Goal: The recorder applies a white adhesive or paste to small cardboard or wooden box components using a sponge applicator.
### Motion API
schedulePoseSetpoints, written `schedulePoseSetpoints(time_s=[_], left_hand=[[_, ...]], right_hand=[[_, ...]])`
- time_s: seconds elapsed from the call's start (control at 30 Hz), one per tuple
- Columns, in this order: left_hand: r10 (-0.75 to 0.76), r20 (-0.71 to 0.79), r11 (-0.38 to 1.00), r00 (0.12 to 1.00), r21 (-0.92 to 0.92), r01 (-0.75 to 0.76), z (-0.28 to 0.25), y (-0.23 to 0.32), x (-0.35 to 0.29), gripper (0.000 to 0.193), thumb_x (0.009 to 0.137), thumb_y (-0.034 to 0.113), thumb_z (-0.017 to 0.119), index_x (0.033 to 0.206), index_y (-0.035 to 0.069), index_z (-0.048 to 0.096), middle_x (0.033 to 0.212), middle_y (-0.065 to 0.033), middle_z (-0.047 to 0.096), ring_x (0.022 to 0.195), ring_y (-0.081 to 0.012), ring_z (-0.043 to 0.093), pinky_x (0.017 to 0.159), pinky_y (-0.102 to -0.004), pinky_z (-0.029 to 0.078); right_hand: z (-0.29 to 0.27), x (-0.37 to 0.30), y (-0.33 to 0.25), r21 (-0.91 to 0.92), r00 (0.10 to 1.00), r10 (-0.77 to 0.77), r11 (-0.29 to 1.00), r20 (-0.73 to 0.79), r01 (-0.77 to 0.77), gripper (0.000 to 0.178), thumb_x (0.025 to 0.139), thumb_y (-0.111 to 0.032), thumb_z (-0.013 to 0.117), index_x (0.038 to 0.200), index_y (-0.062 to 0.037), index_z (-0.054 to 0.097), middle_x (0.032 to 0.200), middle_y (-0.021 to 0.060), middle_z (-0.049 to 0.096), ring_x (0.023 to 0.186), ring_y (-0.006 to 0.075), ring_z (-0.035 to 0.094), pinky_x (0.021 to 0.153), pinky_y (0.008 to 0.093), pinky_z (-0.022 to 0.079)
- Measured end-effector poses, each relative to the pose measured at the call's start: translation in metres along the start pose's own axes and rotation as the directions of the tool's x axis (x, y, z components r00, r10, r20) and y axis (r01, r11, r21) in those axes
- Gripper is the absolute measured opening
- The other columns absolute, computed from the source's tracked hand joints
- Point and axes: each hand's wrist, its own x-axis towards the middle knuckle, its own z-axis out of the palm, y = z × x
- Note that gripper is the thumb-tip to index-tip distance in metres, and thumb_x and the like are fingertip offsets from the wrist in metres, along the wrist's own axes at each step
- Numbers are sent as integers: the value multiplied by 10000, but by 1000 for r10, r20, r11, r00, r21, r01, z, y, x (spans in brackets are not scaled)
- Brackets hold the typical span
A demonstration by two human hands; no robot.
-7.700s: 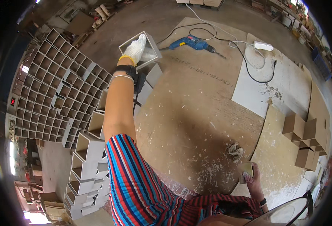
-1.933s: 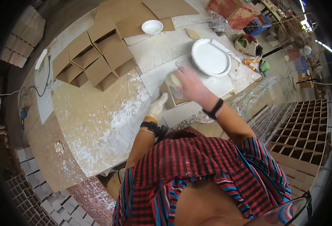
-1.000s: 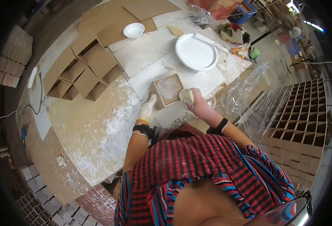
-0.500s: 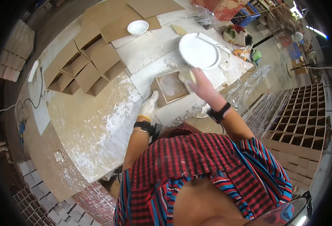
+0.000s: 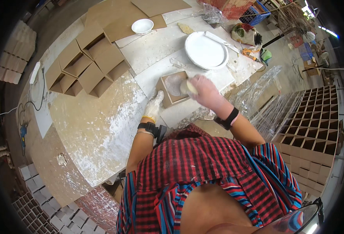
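A small open brown cardboard box (image 5: 178, 101) stands on the white-smeared board, a pale film on its inside floor. My left hand (image 5: 154, 107), in a white glove with a yellow cuff, holds the box's left side, fingers partly hidden. My right hand (image 5: 207, 93), dusted white, is closed on a pale yellow sponge-like pad (image 5: 188, 87) at the box's right side. Beyond the box lies a round tray (image 5: 186, 55) filled with white liquid or paste. A white flat-handled tool (image 5: 216, 38) rests across its rim.
Several brown cardboard boxes (image 5: 108, 60) stand joined at the left of the table. A white bowl (image 5: 142, 26) and a yellowish scrap (image 5: 185, 28) are farther back. To the right, clear plastic wrap (image 5: 253, 95) hangs near a stack of gridded boxes (image 5: 310, 121). A cable (image 5: 32, 102) runs at the left.
My right hand and the pad have moved nearer to me, from the box's far right corner to its right side. My left hand stays at the box, which has shifted slightly.
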Motion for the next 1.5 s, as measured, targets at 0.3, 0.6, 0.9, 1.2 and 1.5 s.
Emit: schedulePoseSetpoints(time_s=[0.3,0.6,0.9,1.2,1.5], left_hand=[[74,-44,994,996,78,-70,-3,-6,5,730,887,400,615,1464,111,273,1333,-96,476,1112,-225,509,913,-398,458],[87,60,977,994,-200,-74,17,8,-15,591,946,225,572,1447,99,285,1306,-109,477,1165,-266,520,949,-435,485],[112,-37,992,993,66,-110,11,4,-12,718,920,320,599,1471,45,229,1420,-132,398,1242,-243,456,998,-365,409],[115,-44,986,992,128,-109,13,7,-19,810,887,429,608,1441,-47,257,1465,-181,351,1333,-245,372,1064,-316,317],[137,-57,977,989,172,-125,14,12,-22,802,892,428,600,1451,-29,249,1463,-181,353,1336,-257,367,1058,-319,329]], right_hand=[[24,63,-23,62,974,145,986,172,-158,366,804,-239,646,1101,-29,600,1077,186,572,1021,352,565,881,428,450],[1,42,-13,154,813,-331,943,479,294,412,754,-197,672,1135,-62,595,1128,182,566,1098,369,534,932,430,436],[-6,58,-12,137,886,-332,943,324,303,326,773,-162,633,1079,-51,616,1071,168,596,1052,348,556,915,421,434],[39,70,-39,151,978,180,969,109,-195,345,815,-230,625,1063,9,606,1064,208,606,1031,366,572,890,424,457],[2,57,-17,796,912,391,510,122,-325,632,822,-393,691,1211,66,499,1079,246,618,958,332,641,850,369,492]])
